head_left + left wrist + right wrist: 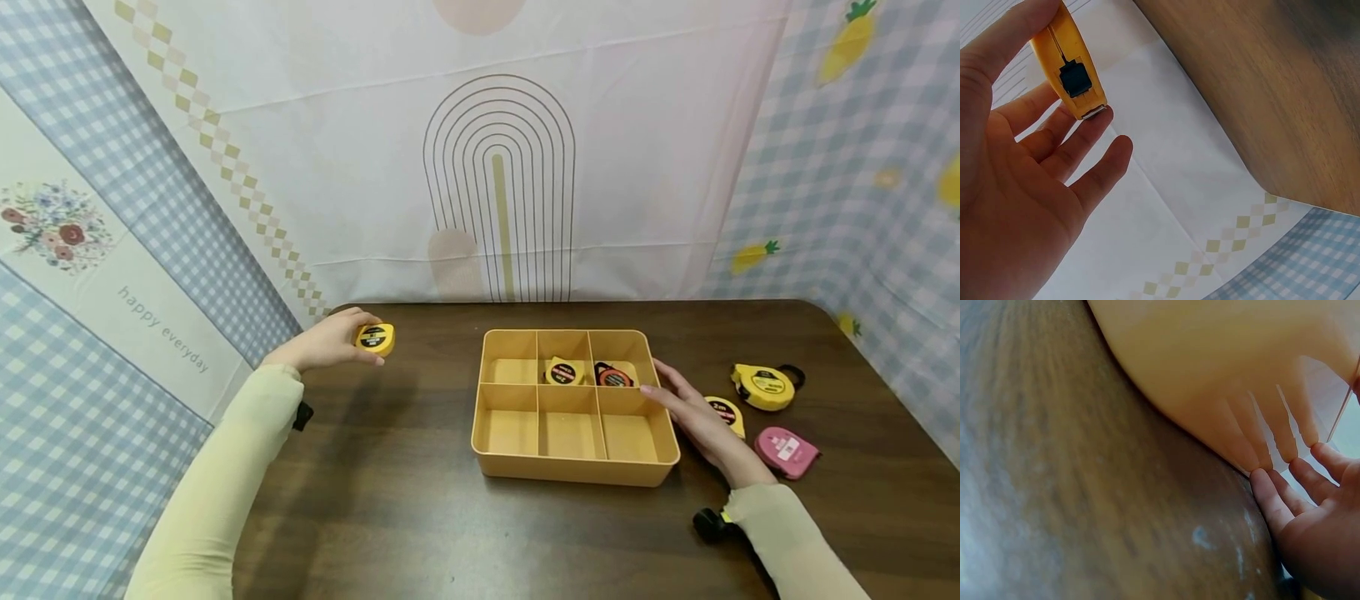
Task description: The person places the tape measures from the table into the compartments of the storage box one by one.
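Observation:
Above the table's back left, my left hand [330,339] pinches a yellow tape measure [376,339] between thumb and fingers; the left wrist view shows its orange-yellow edge with a black slider [1075,78]. My right hand [701,417] rests on the right side of a yellow six-compartment box [573,469], thumb over the rim, fingertips against the outer wall [1210,394]. In the back middle compartment lies a yellow tape measure [563,372]. The back right compartment holds an orange and black one [613,376]. The other compartments hold nothing.
Right of the box on the brown table [420,517] lie a yellow tape measure with a black strap [767,387], a pink one [787,452] and another yellow one [726,414], partly behind my right hand. A patterned cloth [637,167] hangs behind.

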